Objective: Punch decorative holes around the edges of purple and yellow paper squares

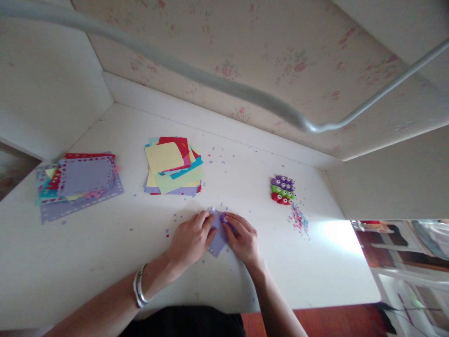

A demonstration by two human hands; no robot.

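Note:
A lilac sheet of paper [219, 241] lies on the table between my hands, with small punched holes along its lower edge. My left hand [191, 238] is closed on the left side of this sheet, fingers bent over its edge. At the sheet's upper right, my right hand [245, 239] is closed around a small purple craft punch [223, 217], partly hidden by the fingers. The punch touches or overlaps the paper's edge; its jaws cannot be made out. Tiny lilac paper bits are scattered around both hands.
A stack of coloured paper [164, 158] sits behind my left hand. Farther left lies a pile of hole-edged sheets [86, 175]. To the right are several purple, green and red punches [283, 190] beside a heap of confetti [299, 220]. A blurred grey bar [210, 79] crosses above the white table [298, 276].

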